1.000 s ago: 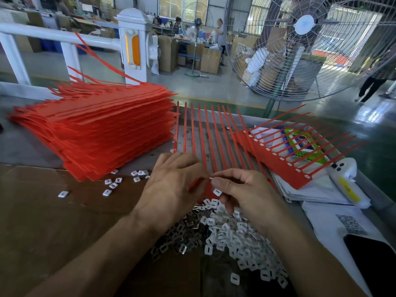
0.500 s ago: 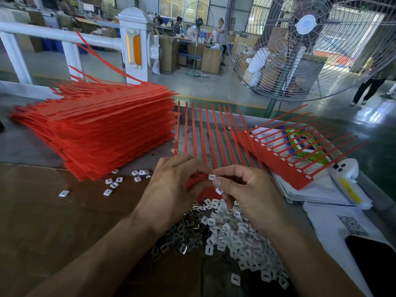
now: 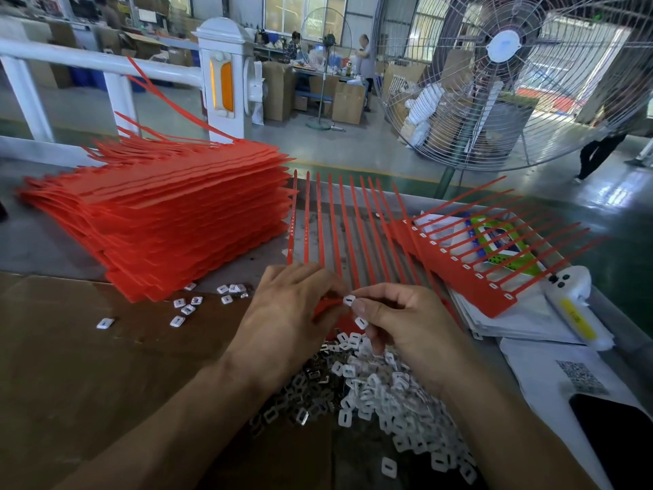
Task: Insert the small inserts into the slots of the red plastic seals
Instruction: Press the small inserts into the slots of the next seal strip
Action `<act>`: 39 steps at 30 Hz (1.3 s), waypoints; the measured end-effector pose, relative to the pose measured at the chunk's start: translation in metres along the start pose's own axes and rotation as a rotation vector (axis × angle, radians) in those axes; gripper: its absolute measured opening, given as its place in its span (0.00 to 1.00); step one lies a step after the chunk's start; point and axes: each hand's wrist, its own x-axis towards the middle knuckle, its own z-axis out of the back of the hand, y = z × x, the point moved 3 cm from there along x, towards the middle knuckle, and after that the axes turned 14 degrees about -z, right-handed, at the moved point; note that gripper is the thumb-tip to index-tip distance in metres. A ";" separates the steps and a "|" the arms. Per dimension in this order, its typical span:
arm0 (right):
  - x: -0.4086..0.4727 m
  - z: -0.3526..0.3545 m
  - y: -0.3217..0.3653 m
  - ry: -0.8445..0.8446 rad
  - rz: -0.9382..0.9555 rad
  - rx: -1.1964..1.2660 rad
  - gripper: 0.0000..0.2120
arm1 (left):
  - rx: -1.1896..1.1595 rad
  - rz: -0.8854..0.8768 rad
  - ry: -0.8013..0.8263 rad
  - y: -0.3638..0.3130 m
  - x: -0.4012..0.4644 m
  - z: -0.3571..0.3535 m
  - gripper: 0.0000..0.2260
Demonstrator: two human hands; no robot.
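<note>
Inserts (image 3: 381, 394) remain heaped at 6 o'clock; right hand (image 3: 406, 323) pinches one insert (image 3: 349, 300), left hand (image 3: 289, 313) grips the seal strip (image 3: 339, 235); one finished strip (image 3: 470, 274) at 3 o'clock, tall stack (image 3: 169, 221) apparently left

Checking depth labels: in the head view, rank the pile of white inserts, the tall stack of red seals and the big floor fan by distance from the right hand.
From the right hand:
1. Pile of white inserts, directly under and beside the hand.
2. Tall stack of red seals, on the table to the left.
3. Big floor fan, off the table, behind and to the right.
</note>
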 end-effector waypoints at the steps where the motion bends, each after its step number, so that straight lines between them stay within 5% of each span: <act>1: 0.000 0.000 0.000 -0.004 -0.002 -0.007 0.04 | 0.004 -0.006 0.002 0.000 0.000 0.000 0.07; 11: 0.002 0.004 0.001 0.003 -0.025 -0.055 0.02 | 0.091 -0.072 0.069 0.000 0.001 -0.001 0.08; 23: 0.003 0.023 0.003 -0.196 -0.033 0.033 0.09 | -0.059 0.405 -0.044 0.054 -0.013 0.021 0.03; 39: 0.000 0.023 0.007 -0.314 0.023 -0.246 0.11 | -0.067 0.546 0.083 0.061 -0.016 0.012 0.05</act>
